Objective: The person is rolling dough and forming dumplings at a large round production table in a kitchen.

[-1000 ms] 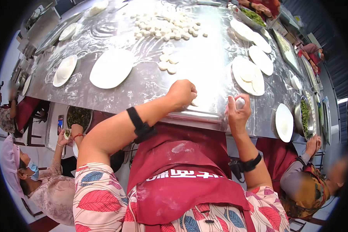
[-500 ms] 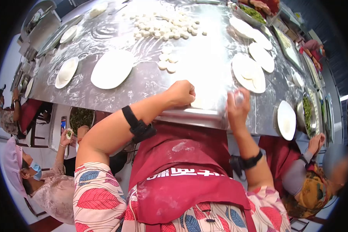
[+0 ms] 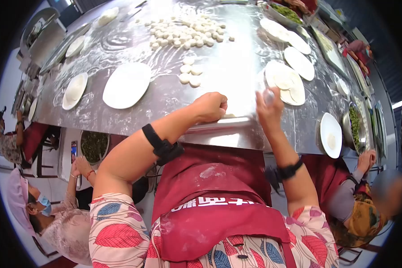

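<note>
My left hand (image 3: 211,107) is closed at the near edge of the floured metal table (image 3: 165,105), its fingertips at a small pale piece of dough (image 3: 228,115). To the right, my right hand (image 3: 270,111) is wrapped round a rolling pin (image 3: 268,95), whose end shows blurred above the fingers. Several small dough rounds (image 3: 190,73) lie just beyond my left hand. Farther back, many more dough pieces (image 3: 187,32) are spread out. Flattened wrappers (image 3: 284,80) rest on a white plate (image 3: 272,67) near my right hand.
A large white plate (image 3: 127,85) is at the left, beside a smaller plate (image 3: 75,91). More plates (image 3: 299,64) stand on the right, with another (image 3: 331,135) near the table edge. Bowls of green filling (image 3: 95,145) sit on both sides. Co-workers (image 3: 53,214) sit left and right.
My right hand has moved slightly left and up with the rolling pin. The view has shifted a little. The left co-worker's hands have come together.
</note>
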### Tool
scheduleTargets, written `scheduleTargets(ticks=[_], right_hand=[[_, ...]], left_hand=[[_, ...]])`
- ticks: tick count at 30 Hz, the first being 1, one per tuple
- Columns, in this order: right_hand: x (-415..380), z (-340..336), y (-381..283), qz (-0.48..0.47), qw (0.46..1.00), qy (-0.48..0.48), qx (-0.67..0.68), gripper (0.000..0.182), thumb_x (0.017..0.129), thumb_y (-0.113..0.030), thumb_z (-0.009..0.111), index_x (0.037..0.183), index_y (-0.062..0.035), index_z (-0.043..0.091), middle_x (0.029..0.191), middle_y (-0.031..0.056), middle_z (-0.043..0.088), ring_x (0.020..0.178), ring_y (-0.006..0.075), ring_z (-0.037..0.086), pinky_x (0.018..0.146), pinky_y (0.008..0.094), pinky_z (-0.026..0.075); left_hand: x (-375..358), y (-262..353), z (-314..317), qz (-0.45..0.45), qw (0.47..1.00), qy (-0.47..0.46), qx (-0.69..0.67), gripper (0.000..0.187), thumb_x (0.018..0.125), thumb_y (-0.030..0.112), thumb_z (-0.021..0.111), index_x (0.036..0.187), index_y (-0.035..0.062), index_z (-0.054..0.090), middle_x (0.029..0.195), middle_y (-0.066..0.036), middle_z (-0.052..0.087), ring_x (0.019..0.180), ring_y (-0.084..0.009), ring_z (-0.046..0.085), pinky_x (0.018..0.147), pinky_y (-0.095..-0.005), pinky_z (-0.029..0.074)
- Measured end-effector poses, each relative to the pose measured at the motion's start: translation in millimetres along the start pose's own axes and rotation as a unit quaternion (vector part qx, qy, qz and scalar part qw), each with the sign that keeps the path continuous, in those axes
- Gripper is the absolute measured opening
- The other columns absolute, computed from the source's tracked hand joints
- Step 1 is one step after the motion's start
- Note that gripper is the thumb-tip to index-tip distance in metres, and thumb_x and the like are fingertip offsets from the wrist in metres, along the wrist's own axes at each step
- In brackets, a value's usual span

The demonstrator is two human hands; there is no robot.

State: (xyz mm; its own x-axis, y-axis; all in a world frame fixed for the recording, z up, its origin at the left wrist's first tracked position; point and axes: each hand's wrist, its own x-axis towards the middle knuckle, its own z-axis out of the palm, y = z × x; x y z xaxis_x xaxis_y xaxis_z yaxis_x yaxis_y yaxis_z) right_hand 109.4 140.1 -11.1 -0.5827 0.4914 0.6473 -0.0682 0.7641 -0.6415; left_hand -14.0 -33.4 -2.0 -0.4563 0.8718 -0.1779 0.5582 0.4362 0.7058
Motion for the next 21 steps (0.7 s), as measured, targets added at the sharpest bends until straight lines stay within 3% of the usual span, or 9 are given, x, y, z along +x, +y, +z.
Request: scheduleTargets(ticks=[1,3,5,8,11,13,15,19,21], right_hand=[[12.1,10.8,2.4,0.054,0.998,-0.028,-0.003,0.024,0.079,-0.006,0.067,0.095,-0.0041,0.049,0.075,0.0176,0.057,0.062,0.0291,0.058,0.057,0.0350,0.045],[21.0,16.7,0.3,0.069,0.997,-0.046,0.002,0.025,0.079,-0.006,0.066,0.097,-0.0039,0.049,0.076,0.0180,0.057,0.063,0.0303,0.058,0.057,0.0356,0.045],[0.1,7.6,23.8,0.012,1.000,-0.022,-0.006,0.025,0.079,-0.007,0.066,0.096,-0.0038,0.048,0.074,0.0176,0.057,0.058,0.0309,0.057,0.056,0.0363,0.046],[-47.7,-30.0,9.7,0.080,0.993,-0.029,0.084,0.028,0.077,-0.001,0.068,0.097,-0.0041,0.050,0.071,0.0099,0.052,0.059,0.0161,0.055,0.054,0.0301,0.046],[-33.9,-17.5,8.0,0.092,0.992,-0.017,0.083,0.027,0.077,-0.002,0.068,0.096,-0.0033,0.049,0.070,0.0100,0.053,0.058,0.0183,0.056,0.055,0.0310,0.046],[1.0,8.4,19.2,0.017,1.000,-0.018,0.018,0.024,0.078,-0.005,0.067,0.094,-0.0033,0.048,0.070,0.0149,0.055,0.056,0.0239,0.054,0.054,0.0339,0.044],[24.0,23.3,2.5,0.089,0.994,-0.045,0.043,0.024,0.079,-0.008,0.068,0.092,-0.0049,0.048,0.064,0.0138,0.054,0.054,0.0260,0.053,0.053,0.0355,0.043],[-3.8,-0.7,8.7,0.016,1.000,-0.013,-0.003,0.022,0.079,-0.005,0.067,0.090,-0.0044,0.048,0.065,0.0110,0.053,0.055,0.0227,0.053,0.053,0.0341,0.044],[-41.0,-26.2,3.8,0.094,0.994,-0.022,0.056,0.023,0.078,-0.003,0.068,0.089,-0.0038,0.048,0.069,0.0089,0.053,0.059,0.0190,0.054,0.054,0.0330,0.045]], left_hand=[[5.8,0.8,1.9,0.001,1.000,0.016,0.007,0.014,0.075,0.011,0.061,0.083,0.0015,0.064,0.078,-0.015,0.066,0.076,-0.0256,0.064,0.069,-0.0353,0.049],[14.8,-4.3,8.2,-0.003,0.998,0.055,0.013,0.013,0.074,0.012,0.061,0.082,0.0015,0.063,0.076,-0.013,0.065,0.075,-0.0239,0.063,0.068,-0.0347,0.049],[6.6,-3.6,3.7,0.037,0.999,0.021,0.032,0.013,0.074,0.012,0.061,0.082,0.0012,0.062,0.075,-0.013,0.065,0.073,-0.0235,0.062,0.067,-0.0346,0.048],[-0.9,-15.4,-1.8,0.031,0.999,0.014,-0.023,0.013,0.074,0.012,0.060,0.081,0.0008,0.061,0.074,-0.013,0.064,0.071,-0.0242,0.061,0.067,-0.0351,0.048],[-3.5,-14.6,-0.9,0.018,0.999,-0.007,-0.030,0.012,0.074,0.011,0.058,0.079,0.0005,0.060,0.074,-0.013,0.063,0.072,-0.0255,0.060,0.068,-0.0356,0.048],[6.4,-10.9,-0.8,0.039,0.999,0.005,0.006,0.012,0.074,0.011,0.058,0.080,0.0004,0.061,0.076,-0.015,0.064,0.074,-0.0274,0.061,0.069,-0.0361,0.048],[13.8,-6.5,3.0,0.037,0.999,0.023,0.028,0.015,0.075,0.012,0.058,0.083,0.0003,0.063,0.081,-0.018,0.065,0.080,-0.0324,0.062,0.072,-0.0382,0.048],[6.4,-2.3,0.1,0.038,0.999,0.002,0.028,0.016,0.075,0.010,0.058,0.086,0.0003,0.064,0.080,-0.018,0.065,0.079,-0.0323,0.062,0.071,-0.0382,0.048],[1.3,-7.4,-1.4,0.038,0.999,0.013,0.026,0.015,0.076,0.010,0.058,0.086,-0.0001,0.063,0.079,-0.018,0.064,0.078,-0.0316,0.063,0.071,-0.0377,0.048]])
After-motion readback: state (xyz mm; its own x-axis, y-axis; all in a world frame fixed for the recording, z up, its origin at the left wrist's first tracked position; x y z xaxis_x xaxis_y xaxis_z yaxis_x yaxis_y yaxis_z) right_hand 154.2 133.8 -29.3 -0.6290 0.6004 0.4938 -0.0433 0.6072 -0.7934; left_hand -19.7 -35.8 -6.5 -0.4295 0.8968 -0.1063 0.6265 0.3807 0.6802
